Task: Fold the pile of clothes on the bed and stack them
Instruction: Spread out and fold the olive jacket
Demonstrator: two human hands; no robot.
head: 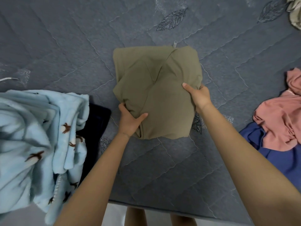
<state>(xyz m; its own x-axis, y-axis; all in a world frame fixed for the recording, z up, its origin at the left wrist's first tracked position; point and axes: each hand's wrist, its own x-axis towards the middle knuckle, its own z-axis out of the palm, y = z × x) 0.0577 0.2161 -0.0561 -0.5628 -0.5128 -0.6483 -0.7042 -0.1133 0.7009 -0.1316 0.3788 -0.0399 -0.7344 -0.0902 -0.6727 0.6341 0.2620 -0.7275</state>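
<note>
A folded olive-green garment (156,88) lies in the middle of the grey quilted bed (65,46), a zipper pull showing at its far edge. My left hand (130,121) grips its near left corner, thumb on top and fingers under the cloth. My right hand (198,97) grips its right edge the same way, thumb lying across the top. At the right, a crumpled pink garment (280,121) lies over a blue one (276,160).
A light blue fleece with brown bird prints (35,144) is heaped at the left over a dark navy piece (96,124). A pale beige cloth (294,12) shows at the top right corner. The bed's near edge (162,207) runs just in front of my legs.
</note>
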